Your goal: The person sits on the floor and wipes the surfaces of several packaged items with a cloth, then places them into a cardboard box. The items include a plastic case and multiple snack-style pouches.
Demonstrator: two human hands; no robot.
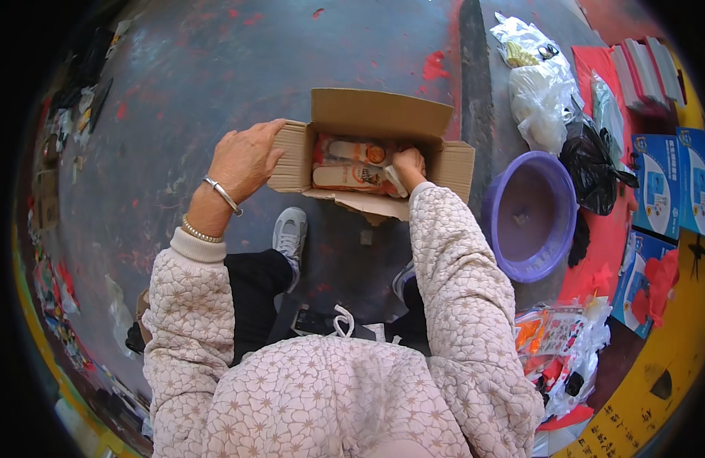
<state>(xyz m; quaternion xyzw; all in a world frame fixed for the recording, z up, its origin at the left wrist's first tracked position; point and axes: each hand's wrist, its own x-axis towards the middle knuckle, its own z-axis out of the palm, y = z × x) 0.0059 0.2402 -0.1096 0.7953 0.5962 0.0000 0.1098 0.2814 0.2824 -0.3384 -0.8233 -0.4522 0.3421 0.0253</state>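
In front of me an open cardboard box (382, 108) stands on the floor with its flaps folded outward. Inside lie packets (346, 177) in clear, orange and white wrapping. My left hand (244, 159) grips the box's left flap (293, 157), fingers over its far edge and thumb nearer me. My right hand (410, 166) reaches into the right end of the box with its fingers curled. A piece of white crumpled cloth or paper (395, 182) shows at those fingers, beside the packets. The fingertips are partly hidden.
A purple basin (492, 206) of murky water stands right of the box. Beyond it are clear plastic bags (542, 114), a black bag (588, 164) and blue boxes (656, 183). Printed plastic wrapping (555, 336) lies near right. Assorted litter (56, 286) lines the left edge.
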